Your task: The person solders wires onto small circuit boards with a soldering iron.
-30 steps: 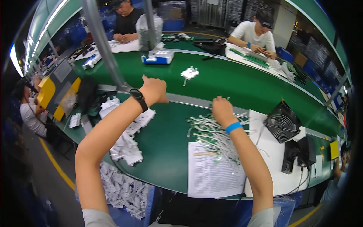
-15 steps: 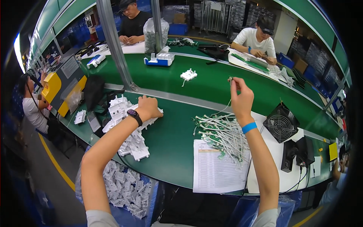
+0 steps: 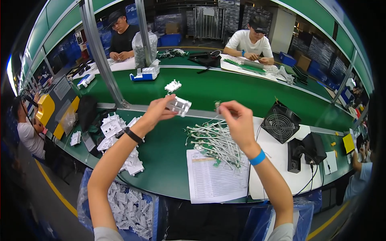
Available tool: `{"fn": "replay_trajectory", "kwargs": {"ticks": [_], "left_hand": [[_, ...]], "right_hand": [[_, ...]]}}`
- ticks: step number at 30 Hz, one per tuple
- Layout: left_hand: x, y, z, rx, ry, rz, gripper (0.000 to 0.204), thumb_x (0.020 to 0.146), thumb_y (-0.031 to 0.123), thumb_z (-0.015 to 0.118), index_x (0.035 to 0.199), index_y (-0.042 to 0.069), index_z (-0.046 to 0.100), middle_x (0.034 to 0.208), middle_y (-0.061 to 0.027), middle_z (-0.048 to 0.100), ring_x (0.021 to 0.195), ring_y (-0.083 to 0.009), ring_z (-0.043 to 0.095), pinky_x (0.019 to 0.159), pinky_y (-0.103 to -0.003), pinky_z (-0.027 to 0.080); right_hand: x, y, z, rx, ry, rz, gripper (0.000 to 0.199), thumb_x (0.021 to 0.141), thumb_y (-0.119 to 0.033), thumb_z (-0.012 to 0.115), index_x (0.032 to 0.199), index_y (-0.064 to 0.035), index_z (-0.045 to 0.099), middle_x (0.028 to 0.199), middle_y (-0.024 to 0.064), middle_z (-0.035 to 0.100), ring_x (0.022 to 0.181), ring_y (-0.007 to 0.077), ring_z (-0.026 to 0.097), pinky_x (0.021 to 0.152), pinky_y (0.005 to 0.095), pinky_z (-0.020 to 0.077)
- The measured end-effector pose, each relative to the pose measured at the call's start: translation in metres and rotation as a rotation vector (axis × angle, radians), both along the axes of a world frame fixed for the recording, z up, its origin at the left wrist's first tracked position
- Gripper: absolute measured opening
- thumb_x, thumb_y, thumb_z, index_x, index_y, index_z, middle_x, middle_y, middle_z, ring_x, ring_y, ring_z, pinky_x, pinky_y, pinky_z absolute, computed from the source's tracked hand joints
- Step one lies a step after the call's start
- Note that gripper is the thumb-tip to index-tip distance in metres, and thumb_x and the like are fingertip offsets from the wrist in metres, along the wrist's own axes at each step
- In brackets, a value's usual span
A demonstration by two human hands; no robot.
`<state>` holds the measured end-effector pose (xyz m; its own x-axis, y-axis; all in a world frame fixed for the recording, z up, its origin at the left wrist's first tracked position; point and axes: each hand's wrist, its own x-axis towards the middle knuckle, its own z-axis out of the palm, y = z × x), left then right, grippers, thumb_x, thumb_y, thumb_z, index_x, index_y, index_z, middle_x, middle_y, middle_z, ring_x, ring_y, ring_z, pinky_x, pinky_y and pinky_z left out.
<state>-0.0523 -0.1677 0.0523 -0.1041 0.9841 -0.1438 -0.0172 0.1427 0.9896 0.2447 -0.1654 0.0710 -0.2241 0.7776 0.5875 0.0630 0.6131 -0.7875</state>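
Observation:
My left hand (image 3: 157, 111) is closed on a white plastic housing (image 3: 181, 106), lifted above the near side of the bench. Across from it, my right hand (image 3: 240, 122) pinches a small circuit board (image 3: 217, 105) with a thin cable trailing down. The two pieces are apart, a short gap between them. Below my right hand lies a heap of white cables with green boards (image 3: 217, 140). A pile of similar white housings (image 3: 130, 162) sits under my left forearm.
A printed sheet (image 3: 217, 182) lies in front of the cables. To the right stand a black fan (image 3: 280, 122) and a black power adapter (image 3: 313, 145). A bin of white parts (image 3: 128, 207) is below the bench edge. One white assembly (image 3: 173, 85) rests on the green conveyor (image 3: 209, 90); two co-workers sit beyond.
My left hand has lifted a white housing off the pile and brought it toward the middle. My right hand has come lower and nearer with the circuit board. The view has shifted right.

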Motion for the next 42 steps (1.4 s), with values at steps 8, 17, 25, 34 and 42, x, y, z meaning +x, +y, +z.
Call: {"fn": "replay_trajectory", "kwargs": {"ticks": [8,17,25,34,42], "left_hand": [[0.086,-0.057,0.025,-0.103,-0.539,-0.22,0.063,0.109,0.047,0.034,0.148,-0.002,0.033,0.141,-0.0247,0.049,0.125,-0.0405,0.058,0.109,-0.047,0.046],[0.116,-0.082,0.032,-0.133,-0.603,-0.151,0.059,0.11,0.043,0.027,0.146,-0.003,0.033,0.134,-0.0238,0.048,0.125,-0.0414,0.054,0.111,-0.052,0.045],[0.12,-0.09,0.031,-0.106,-0.633,-0.146,0.054,0.111,0.04,0.026,0.143,-0.002,0.035,0.132,-0.0214,0.049,0.113,-0.0334,0.057,0.107,-0.049,0.049],[0.11,-0.088,0.028,-0.247,-0.416,-0.364,0.056,0.108,0.042,0.032,0.143,0.0,0.042,0.126,-0.0199,0.059,0.112,-0.0291,0.06,0.103,-0.048,0.05],[0.122,-0.072,0.007,0.227,0.172,-0.381,0.031,0.095,0.022,0.072,0.115,-0.001,0.064,0.091,-0.0023,0.071,0.078,-0.006,0.063,0.069,-0.022,0.049]], "right_hand": [[0.001,-0.023,0.014,0.097,-0.106,0.023,0.008,0.088,-0.005,0.07,0.09,0.0032,0.07,0.087,0.0097,0.063,0.076,0.0202,0.067,0.069,0.0311,0.0545],[0.013,-0.026,0.012,0.122,-0.268,-0.002,0.009,0.09,-0.005,0.07,0.091,0.0039,0.07,0.088,0.0082,0.063,0.073,0.0162,0.062,0.066,0.028,0.0507],[0.016,-0.028,0.011,0.108,-0.26,-0.006,0.009,0.09,-0.005,0.069,0.092,0.0038,0.069,0.089,0.0092,0.064,0.074,0.0178,0.063,0.066,0.0288,0.0515],[0.038,-0.016,0.013,-0.164,-0.285,0.232,0.02,0.094,-0.004,0.065,0.111,0.0052,0.068,0.1,0.0096,0.072,0.091,0.0145,0.069,0.084,0.0287,0.0554],[0.041,-0.024,0.004,-0.299,-0.358,0.354,0.02,0.091,-0.003,0.066,0.11,0.0051,0.068,0.089,0.0062,0.07,0.082,0.0105,0.066,0.079,0.0254,0.054]]}}
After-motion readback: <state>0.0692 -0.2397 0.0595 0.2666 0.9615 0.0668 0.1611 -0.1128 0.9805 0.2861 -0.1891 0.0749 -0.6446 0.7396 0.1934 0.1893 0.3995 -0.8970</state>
